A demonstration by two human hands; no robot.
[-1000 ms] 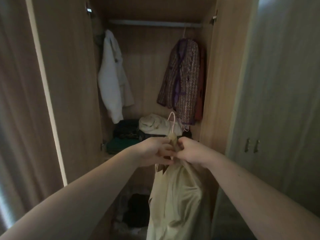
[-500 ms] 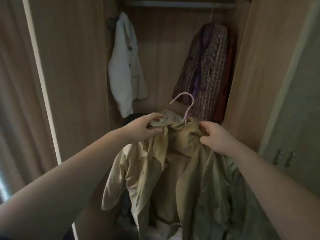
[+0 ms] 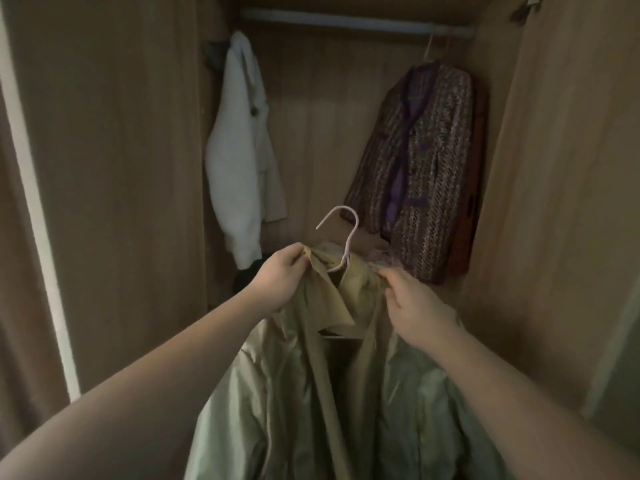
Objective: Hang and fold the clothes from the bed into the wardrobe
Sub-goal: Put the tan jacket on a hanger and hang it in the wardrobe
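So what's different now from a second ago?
The hands have moved apart: left hand and right hand now pinch the collar on either side of the pink hanger, spreading out the beige coat that was bunched and lifting it higher. The white jacket and tweed jacket hang unchanged.

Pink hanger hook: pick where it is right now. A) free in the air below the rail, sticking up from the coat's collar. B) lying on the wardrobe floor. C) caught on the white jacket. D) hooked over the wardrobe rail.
A: the pink hanger hook stands up out of the beige coat, well below the rail, while the left hand and right hand grip the coat's shoulders.
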